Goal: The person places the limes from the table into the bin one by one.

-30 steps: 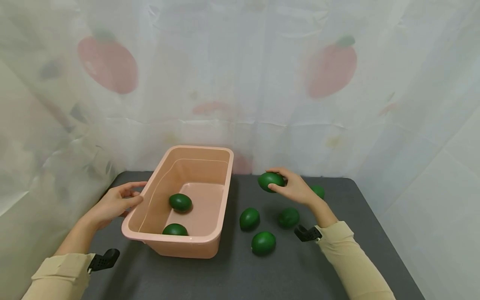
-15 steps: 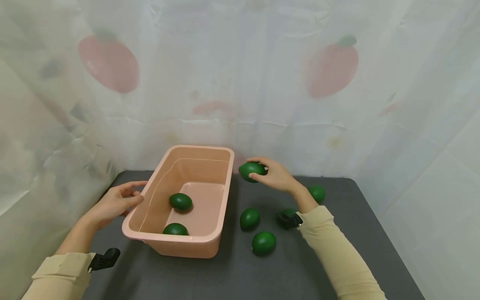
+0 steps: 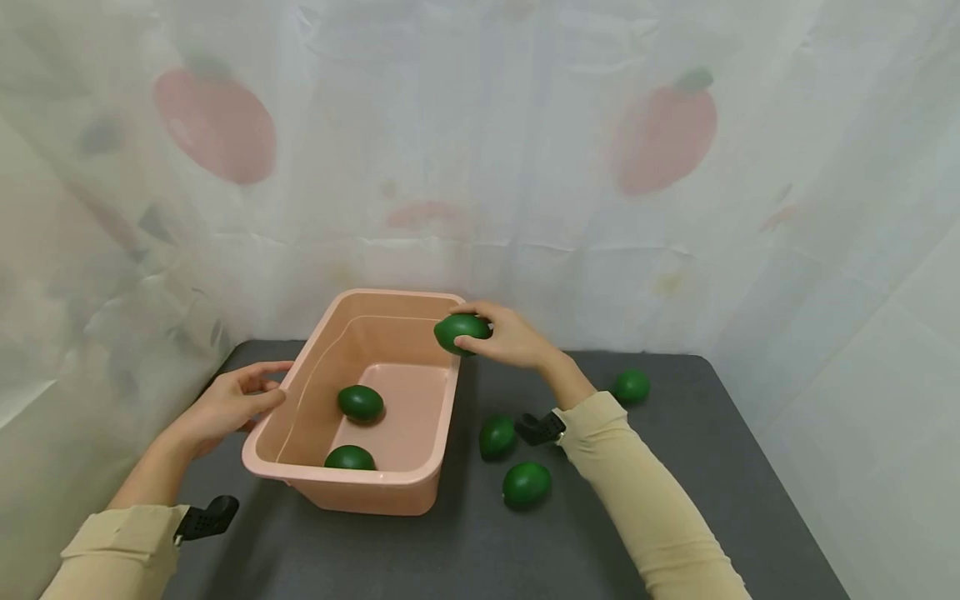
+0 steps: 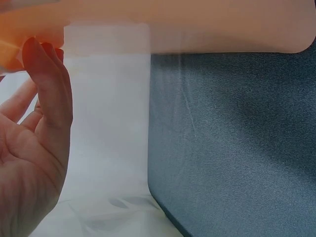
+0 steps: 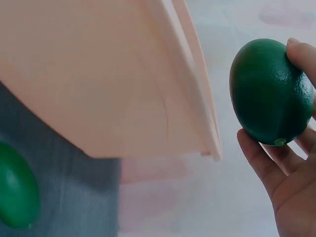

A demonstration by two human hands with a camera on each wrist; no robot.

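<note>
Showing lime's (image 5: 270, 94) stem nub, wrist view only, bin (image 3: 315, 350) beside

Count: 6 dark green oval limes (image 3: 361, 402), 1 pink rectangular plastic tub (image 3: 352, 492). 2 in tub, 3 on desk (image 3: 465, 550), 1 held.

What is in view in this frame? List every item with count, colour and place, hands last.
held lime: 1, dark green, over the bin's far right rim.
limes in bin: 2, dark green, on the bin floor, near end.
limes on table: 3 visible, dark green, right of the bin.
bin: 1, pink, on the table, left of centre.
table: 1, dark grey.
curtain: 1, white with red fruit print, behind.
left hand: touches the bin's left rim.
right hand: grips the held lime.
</note>
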